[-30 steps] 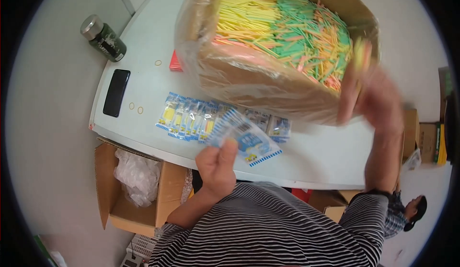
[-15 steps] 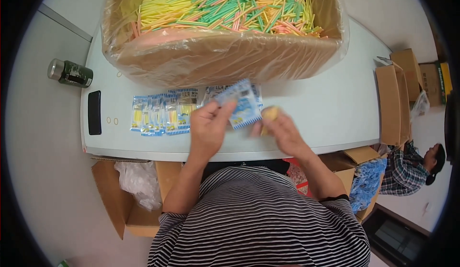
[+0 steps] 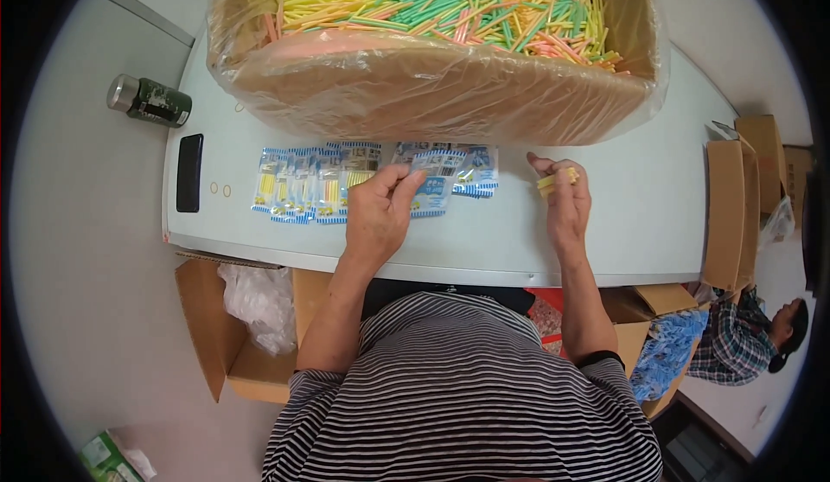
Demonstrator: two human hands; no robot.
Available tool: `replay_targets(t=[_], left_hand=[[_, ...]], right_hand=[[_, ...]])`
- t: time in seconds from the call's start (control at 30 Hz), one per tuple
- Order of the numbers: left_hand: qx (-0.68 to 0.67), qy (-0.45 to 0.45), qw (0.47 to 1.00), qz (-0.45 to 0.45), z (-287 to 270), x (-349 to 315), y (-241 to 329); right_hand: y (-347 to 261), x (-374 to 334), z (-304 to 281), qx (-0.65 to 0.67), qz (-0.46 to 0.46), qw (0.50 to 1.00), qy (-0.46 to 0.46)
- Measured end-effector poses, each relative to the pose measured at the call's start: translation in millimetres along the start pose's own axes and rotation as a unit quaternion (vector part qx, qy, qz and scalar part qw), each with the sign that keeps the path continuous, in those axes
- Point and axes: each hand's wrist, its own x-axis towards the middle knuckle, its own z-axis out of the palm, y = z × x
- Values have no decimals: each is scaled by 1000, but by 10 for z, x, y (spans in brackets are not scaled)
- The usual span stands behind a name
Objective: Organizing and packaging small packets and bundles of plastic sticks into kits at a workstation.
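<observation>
Between the thumb and fingers of my left hand (image 3: 379,212) is the edge of a small clear plastic packet (image 3: 437,190) with blue striped ends. Other such packets lie partly under and behind it. My right hand (image 3: 568,207) is off to the right, its fingers closed around a small bunch of thin yellow sticks (image 3: 557,180) whose ends show above the fingers. To the left of my left hand, an overlapping row of packets (image 3: 304,186) with yellow and pinkish sticks inside rests on the white table (image 3: 484,244).
A large plastic-lined carton (image 3: 432,93) full of yellow, green, orange and pink sticks (image 3: 450,6) stands at the back. A phone (image 3: 189,173), green flask (image 3: 151,102) and rubber bands (image 3: 226,191) are at left. Open boxes (image 3: 259,378) flank me below; another person (image 3: 743,339) is at right.
My right hand has drawn away to the right with the yellow sticks. My left hand has lowered its packet towards the others on the table. The whole view has shifted slightly.
</observation>
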Motion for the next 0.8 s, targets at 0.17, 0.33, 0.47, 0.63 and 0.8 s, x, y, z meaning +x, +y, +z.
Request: replay_targets(t=[0.17, 0.33, 0.47, 0.63, 0.8], left_hand=[[-197, -24, 979, -41, 31, 9, -90], [-360, -7, 898, -253, 203, -128, 257], [-345, 27, 914, -213, 317, -230, 34], [-11, -118, 988, -101, 72, -266, 57], [-25, -142, 990, -10, 132, -326, 175]], right_hand=[[-186, -135, 230, 223, 28, 974, -35], [-220, -292, 526, 424, 148, 893, -40], [-308, -343, 631, 415, 167, 892, -62], [-484, -237, 513, 334, 60, 938, -74], [-722, -39, 663, 261, -43, 959, -101]])
